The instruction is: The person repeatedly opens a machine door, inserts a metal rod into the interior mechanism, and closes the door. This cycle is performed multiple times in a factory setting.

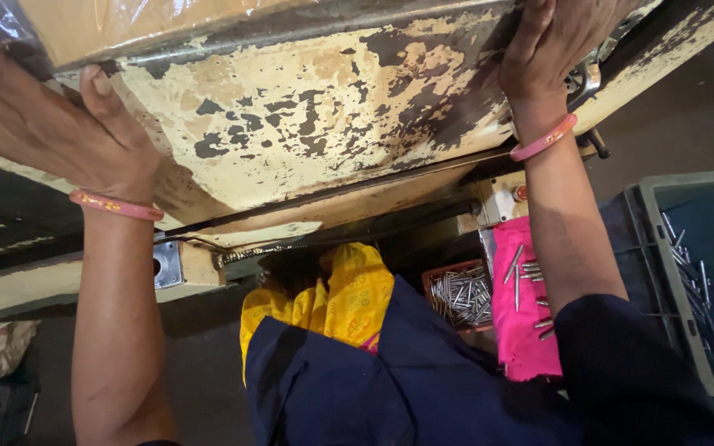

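Note:
Both my hands rest on the worn cream-painted machine table (307, 116), its paint flaked to dark metal. My left hand (43, 124) lies flat near the left edge, thumb stretched along the front face, a pink bangle on the wrist. My right hand (551, 49) presses on the upper right part of the same surface, fingers reaching over the top and partly hidden; it also wears a pink bangle. Neither hand holds a loose object. Clear plastic sheeting (126, 25) covers something tan at the top.
Below, a small red basket (435, 285) holds several metal pins. More pins lie on a pink cloth (518, 330) and in a grey crate (650, 248) at right. My lap shows yellow and navy fabric (357, 347). A metal bracket (167, 264) hangs under the table.

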